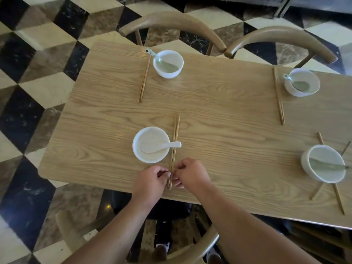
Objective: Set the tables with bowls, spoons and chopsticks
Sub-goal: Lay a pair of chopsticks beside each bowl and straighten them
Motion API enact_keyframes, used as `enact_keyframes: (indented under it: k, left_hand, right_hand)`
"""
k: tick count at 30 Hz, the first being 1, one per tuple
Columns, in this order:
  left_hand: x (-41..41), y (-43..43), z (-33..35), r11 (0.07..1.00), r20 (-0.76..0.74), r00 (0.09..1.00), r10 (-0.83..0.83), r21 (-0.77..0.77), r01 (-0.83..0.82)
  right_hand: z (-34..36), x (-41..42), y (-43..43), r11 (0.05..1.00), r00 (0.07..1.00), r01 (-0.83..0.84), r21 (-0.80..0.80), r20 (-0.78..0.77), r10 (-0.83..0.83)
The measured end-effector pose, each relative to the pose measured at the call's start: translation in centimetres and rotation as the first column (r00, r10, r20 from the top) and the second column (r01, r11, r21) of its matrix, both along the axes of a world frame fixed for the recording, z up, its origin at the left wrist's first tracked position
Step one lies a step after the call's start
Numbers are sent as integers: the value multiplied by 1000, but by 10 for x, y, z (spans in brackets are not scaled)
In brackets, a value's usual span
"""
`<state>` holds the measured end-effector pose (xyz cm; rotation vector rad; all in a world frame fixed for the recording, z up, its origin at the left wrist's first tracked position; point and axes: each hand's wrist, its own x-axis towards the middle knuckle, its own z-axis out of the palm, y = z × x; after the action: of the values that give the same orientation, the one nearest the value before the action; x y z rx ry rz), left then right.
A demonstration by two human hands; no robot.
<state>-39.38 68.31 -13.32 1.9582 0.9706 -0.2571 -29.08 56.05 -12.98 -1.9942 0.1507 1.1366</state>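
Note:
A pair of wooden chopsticks point(175, 138) lies on the wooden table point(219, 115) just right of the near white bowl point(151, 144), whose white spoon point(161, 146) rests its handle across them. My left hand point(150, 181) and my right hand point(190, 173) pinch the chopsticks' near ends from either side at the table's front edge. Three other white bowls each hold a spoon: far left point(168, 63), far right point(302, 82), near right point(323, 163). Chopsticks lie by each: point(143, 78), point(278, 96), and a crossed pair point(331, 187) under the near right bowl.
Two wooden chairs point(171, 21) point(282, 38) stand at the table's far side. Another chair point(190, 252) is below me at the near edge. The floor point(38, 73) is checkered marble tile.

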Motion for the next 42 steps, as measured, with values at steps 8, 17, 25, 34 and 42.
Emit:
enact_keyframes:
  k: [8, 17, 25, 34, 42]
  left_hand:
    - [-3, 2, -8, 1000, 51, 999, -8, 15, 8]
    - [-6, 0, -12, 999, 92, 996, -10, 43, 6]
    - [-7, 1, -13, 1000, 98, 995, -5, 12, 4]
    - [-9, 1, -11, 1000, 118, 993, -13, 13, 11]
    - [-11, 4, -12, 1000, 126, 992, -3, -17, 6]
  right_hand:
    - [-7, 4, 2, 997, 994, 63, 48, -89, -59]
    - [-13, 9, 2, 995, 989, 80, 66, -132, -71]
    - [-11, 9, 2, 993, 986, 88, 84, -150, -75]
    - [-8, 10, 1, 993, 985, 84, 86, -154, -70]
    - [-8, 13, -3, 992, 984, 66, 103, -172, -48]
